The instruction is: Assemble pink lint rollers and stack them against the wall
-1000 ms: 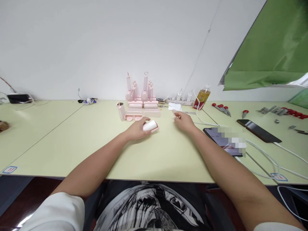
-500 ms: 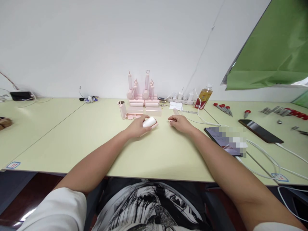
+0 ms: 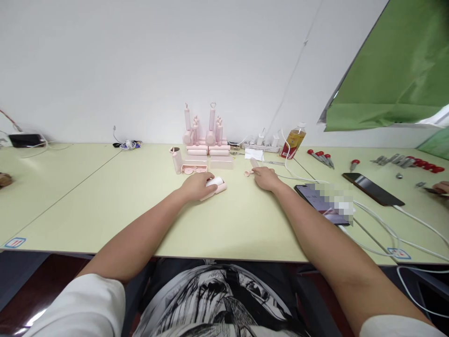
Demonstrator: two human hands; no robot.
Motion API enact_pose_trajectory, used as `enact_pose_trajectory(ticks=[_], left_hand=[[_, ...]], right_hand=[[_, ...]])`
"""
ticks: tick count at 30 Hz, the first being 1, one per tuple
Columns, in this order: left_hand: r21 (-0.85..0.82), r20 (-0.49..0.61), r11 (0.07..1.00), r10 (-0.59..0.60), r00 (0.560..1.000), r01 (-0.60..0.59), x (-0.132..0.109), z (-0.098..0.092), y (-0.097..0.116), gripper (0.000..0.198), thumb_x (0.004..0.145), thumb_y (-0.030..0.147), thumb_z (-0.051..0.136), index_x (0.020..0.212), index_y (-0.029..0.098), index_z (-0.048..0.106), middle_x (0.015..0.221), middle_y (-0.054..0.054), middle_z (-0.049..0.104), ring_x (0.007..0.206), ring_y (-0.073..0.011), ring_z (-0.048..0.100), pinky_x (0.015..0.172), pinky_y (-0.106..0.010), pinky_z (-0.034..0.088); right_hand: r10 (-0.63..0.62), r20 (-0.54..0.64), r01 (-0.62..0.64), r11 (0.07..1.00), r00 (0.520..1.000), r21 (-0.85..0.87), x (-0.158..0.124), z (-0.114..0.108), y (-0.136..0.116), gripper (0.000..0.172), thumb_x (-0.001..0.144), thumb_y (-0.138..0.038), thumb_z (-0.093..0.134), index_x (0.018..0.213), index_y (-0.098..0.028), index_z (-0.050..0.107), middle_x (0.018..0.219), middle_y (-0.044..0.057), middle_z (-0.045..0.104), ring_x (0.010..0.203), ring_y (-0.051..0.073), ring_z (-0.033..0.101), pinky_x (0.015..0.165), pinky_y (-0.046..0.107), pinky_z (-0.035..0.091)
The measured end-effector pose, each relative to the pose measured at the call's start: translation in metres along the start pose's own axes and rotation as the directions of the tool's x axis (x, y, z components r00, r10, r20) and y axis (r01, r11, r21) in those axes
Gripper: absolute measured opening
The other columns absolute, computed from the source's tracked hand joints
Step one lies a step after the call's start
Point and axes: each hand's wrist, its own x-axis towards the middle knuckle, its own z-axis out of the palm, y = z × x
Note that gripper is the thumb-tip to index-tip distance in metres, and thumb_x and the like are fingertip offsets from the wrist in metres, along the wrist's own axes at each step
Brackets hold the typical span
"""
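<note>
My left hand [image 3: 196, 187] is closed around a white roll [image 3: 214, 181] and a pink trough-like shell [image 3: 219, 188] under it, resting low over the table. The two together look like a lint roller. At right, my right hand [image 3: 266, 179] has its fingers drawn together at a small pink piece [image 3: 247, 173] with a rounded end, which juts left from the fingertips. Just behind those fingers lies a clear, pale pink part [image 3: 254, 162]. A pink open-topped cylinder [image 3: 176, 160] stands beyond my left hand, beside a shallow pink tray [image 3: 206, 169] with round discs.
Pink rollers and boxes [image 3: 203, 140] stand against the wall. A drink bottle [image 3: 293, 140], a power strip [image 3: 270, 146], cables and two phones [image 3: 322, 206] [image 3: 373, 188] are at right. Red-handled tools [image 3: 424, 164] lie farther right, near another person's hand [image 3: 441, 187].
My left hand has lowered slightly with the roll and shell. My right hand has shifted slightly; the small pink piece now shows more clearly at its fingertips. Another person's hand has appeared at far right.
</note>
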Motion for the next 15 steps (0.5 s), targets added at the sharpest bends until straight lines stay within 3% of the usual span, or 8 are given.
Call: enact_pose_trajectory(ticks=[4,9,13,15], left_hand=[[-0.013,-0.004,1.0,0.002,1.0,-0.002,0.0,-0.001,0.0,0.04,0.082,0.047,0.052,0.112,0.025,0.065,0.109,-0.003,0.07,0.096,-0.0236,0.062,0.07,-0.031,0.044],[-0.022,-0.011,0.999,0.026,1.0,-0.026,-0.001,-0.001,0.0,0.038,0.082,0.047,0.052,0.11,0.025,0.065,0.105,-0.004,0.07,0.093,-0.0243,0.063,0.071,-0.032,0.045],[-0.018,-0.02,1.0,0.019,1.0,-0.02,-0.001,-0.001,0.001,0.042,0.084,0.047,0.052,0.116,0.023,0.064,0.114,-0.006,0.068,0.1,-0.0259,0.062,0.078,-0.034,0.047],[-0.004,-0.103,0.999,0.039,0.994,-0.04,-0.001,-0.001,0.003,0.047,0.087,0.047,0.05,0.125,0.021,0.059,0.125,-0.009,0.064,0.112,-0.0271,0.058,0.088,-0.037,0.046]], right_hand=[[0.057,-0.083,-0.058,0.998,0.995,-0.002,-0.001,0.002,-0.003,0.046,0.08,-0.027,0.055,0.126,-0.021,0.06,0.126,0.019,0.057,0.116,0.039,0.05,0.092,0.05,0.043],[0.117,-0.328,-0.084,0.99,0.937,0.115,0.0,-0.003,0.0,0.02,0.084,-0.026,0.052,0.098,-0.019,0.064,0.099,0.016,0.064,0.097,0.033,0.056,0.082,0.044,0.044],[0.127,-0.532,0.067,0.941,0.837,0.33,0.001,-0.012,0.004,0.015,0.086,-0.029,0.048,0.095,-0.02,0.057,0.094,0.011,0.062,0.086,0.025,0.057,0.08,0.038,0.045],[0.09,-0.557,0.212,0.865,0.825,0.455,-0.003,-0.014,-0.002,0.019,0.087,-0.034,0.049,0.101,-0.021,0.052,0.094,0.007,0.061,0.081,0.021,0.057,0.077,0.035,0.046]])
